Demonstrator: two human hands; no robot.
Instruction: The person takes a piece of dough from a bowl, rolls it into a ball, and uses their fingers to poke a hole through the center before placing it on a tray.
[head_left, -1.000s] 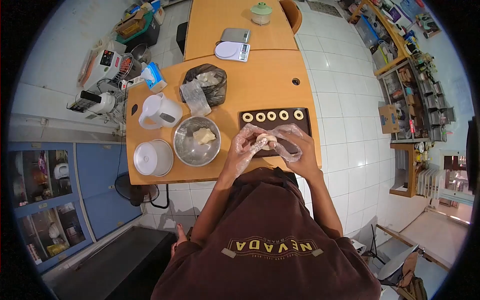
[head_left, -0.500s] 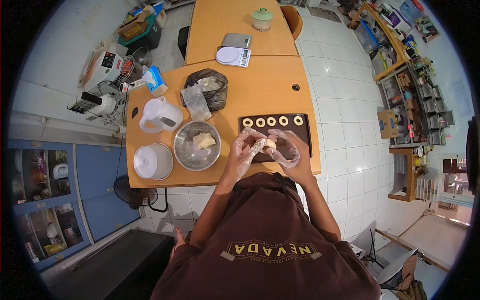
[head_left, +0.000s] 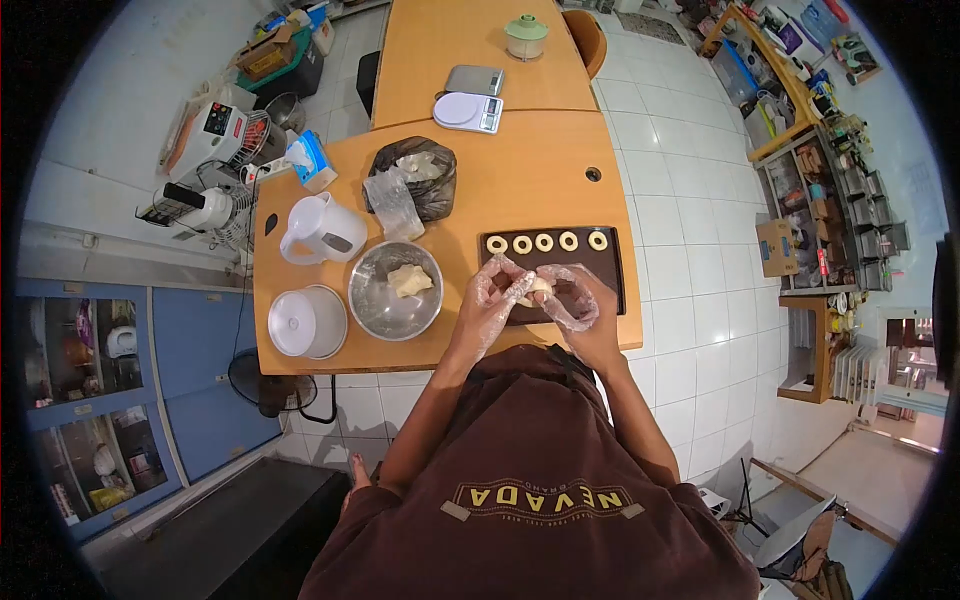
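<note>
Both my hands wear clear plastic gloves and meet over the near part of a dark baking tray [head_left: 610,262]. A small piece of pale dough [head_left: 538,288] is pinched between them. My left hand [head_left: 494,298] grips it from the left with bent fingers. On the other side, the fingers of my right hand [head_left: 578,300] close on the same piece. Several dough rings [head_left: 545,242] lie in a row along the tray's far edge. To the left, a larger dough lump [head_left: 408,281] sits in a steel bowl [head_left: 370,318].
Left of the bowl stand a white lidded tub [head_left: 300,322] and a white pitcher [head_left: 325,230]. Behind the bowl is a black plastic bag [head_left: 432,195]. Farther back are a white kitchen scale [head_left: 470,113], a grey scale [head_left: 474,79] and a green-lidded container [head_left: 524,40].
My hands stay together over the tray, with the fingers shifted slightly around the dough piece. The bowl, tray and dough rings rest where they were.
</note>
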